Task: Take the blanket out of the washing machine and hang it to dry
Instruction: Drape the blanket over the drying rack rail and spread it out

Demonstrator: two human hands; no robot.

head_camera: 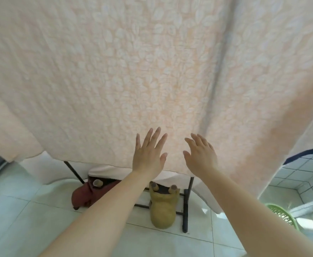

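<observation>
One peach-pink textured blanket with a pale leaf pattern (152, 71) hangs draped over a black metal drying rack (186, 201), filling the view. Two hands are raised at its lower edge: left hand (148, 156) and right hand (201, 156), fingers spread straight. Two cloth slippers sit beneath: one dark red (83, 196), one mustard yellow (162, 210).

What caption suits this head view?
Both open hands, left and right, at the hung blanket above a rack.
</observation>
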